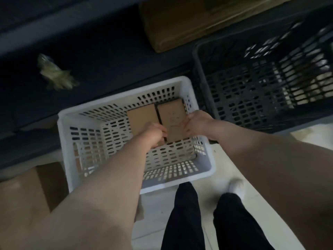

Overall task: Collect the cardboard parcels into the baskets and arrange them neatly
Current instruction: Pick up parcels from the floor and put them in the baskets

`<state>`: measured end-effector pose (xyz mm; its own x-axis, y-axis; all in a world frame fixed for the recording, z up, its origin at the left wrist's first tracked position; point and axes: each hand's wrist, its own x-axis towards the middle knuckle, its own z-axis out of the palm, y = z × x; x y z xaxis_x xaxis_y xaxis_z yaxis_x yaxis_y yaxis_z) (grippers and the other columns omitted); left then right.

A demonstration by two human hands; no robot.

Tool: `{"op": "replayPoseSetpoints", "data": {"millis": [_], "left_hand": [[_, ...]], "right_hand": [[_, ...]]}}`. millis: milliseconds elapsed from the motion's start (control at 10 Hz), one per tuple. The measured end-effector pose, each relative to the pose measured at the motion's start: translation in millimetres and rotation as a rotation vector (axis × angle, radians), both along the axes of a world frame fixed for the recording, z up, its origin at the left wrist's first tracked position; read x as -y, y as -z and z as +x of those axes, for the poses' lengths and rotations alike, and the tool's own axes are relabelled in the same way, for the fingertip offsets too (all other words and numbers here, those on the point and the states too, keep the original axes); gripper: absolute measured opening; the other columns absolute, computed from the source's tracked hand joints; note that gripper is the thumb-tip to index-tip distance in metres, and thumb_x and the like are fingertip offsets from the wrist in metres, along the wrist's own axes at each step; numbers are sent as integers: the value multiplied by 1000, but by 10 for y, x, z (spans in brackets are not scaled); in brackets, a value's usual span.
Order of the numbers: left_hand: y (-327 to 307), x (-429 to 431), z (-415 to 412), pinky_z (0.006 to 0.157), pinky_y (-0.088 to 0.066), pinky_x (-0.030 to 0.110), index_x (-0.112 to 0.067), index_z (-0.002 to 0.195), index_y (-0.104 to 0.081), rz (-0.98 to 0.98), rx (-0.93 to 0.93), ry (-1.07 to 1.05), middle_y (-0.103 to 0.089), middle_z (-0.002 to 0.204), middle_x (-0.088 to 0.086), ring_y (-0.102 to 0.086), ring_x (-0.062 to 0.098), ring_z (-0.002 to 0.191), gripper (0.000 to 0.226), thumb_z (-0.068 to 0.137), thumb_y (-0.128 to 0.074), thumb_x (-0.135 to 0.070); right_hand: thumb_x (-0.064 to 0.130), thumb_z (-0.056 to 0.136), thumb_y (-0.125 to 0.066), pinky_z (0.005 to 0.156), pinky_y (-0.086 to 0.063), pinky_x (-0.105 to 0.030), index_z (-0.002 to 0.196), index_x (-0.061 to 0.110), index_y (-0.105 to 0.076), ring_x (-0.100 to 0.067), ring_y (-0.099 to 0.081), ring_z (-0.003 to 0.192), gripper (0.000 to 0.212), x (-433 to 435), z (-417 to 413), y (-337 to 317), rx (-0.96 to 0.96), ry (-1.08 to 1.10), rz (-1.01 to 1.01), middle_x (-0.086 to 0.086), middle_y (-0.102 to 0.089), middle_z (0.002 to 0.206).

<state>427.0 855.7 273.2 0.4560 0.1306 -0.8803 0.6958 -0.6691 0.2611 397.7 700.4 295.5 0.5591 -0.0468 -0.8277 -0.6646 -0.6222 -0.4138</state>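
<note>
A white slotted basket (72,159) stands on the floor in front of me. Two flat cardboard parcels lie side by side against its far wall. Both hands reach into the basket. My left hand (153,134) grips the near left edge of the right-hand parcel (173,120). On that parcel's right edge my right hand (196,123) holds it too. The left-hand parcel (142,114) lies beside it, partly hidden by my left hand.
An empty dark slotted basket (203,69) stands to the right of the white one. A large cardboard box (176,24) sits on the dark shelf behind. A crumpled plastic wrap (55,74) lies on the shelf at left. Another cardboard box (23,192) is at bottom left.
</note>
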Motion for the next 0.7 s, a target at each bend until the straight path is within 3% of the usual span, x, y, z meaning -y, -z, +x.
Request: {"op": "replayPoseSetpoints", "data": {"millis": [100,200,400,500,600,700], "left_hand": [[-545,359,-142,90,-51,34,-18,95,-68,-128,40,130,-72,100,0,-65,15,96,16,100,-54,-11],[-916,751,-302,78,-49,29,-18,99,-66,-167,114,209,-69,96,1,-62,13,87,12,99,-56,-11],[-1443,1488,-936,64,-48,27,-18,90,-67,-174,286,394,-70,99,4,-64,20,87,20,99,-51,-10],[-1651,1961,-1399,67,-50,27,-21,85,-66,-200,402,453,-71,97,2,-65,17,87,23,100,-51,-12],[-1836,2492,-1889,81,-54,32,-24,84,-67,-252,490,530,-72,94,0,-68,19,93,21,99,-55,-17],[-1988,3003,-2384,87,-55,37,-27,82,-66,-295,534,663,-72,96,-1,-67,19,96,19,97,-58,-18]], "right_hand": [[3,91,-57,80,-54,-30,117,2,-67,-23,-66,94,28,315,-222,-347,42,170,62,-14,-69,112],[3,91,-59,79,-55,-28,106,9,-70,-18,-68,89,19,662,-602,-667,110,300,48,-4,-70,87],[11,95,-49,93,-53,-34,90,25,-64,-21,-65,100,21,1470,-1723,-1102,304,356,-146,-3,-70,104],[16,95,-45,88,-53,-34,94,25,-66,-21,-64,98,23,1822,-2400,-1332,382,332,-262,1,-69,103],[18,94,-46,79,-50,-30,97,26,-67,-22,-61,95,22,2235,-3077,-1532,425,353,-409,2,-66,99],[19,92,-49,74,-51,-32,87,23,-65,-25,-61,85,18,2723,-3729,-1692,410,466,-519,-2,-67,94]]}}
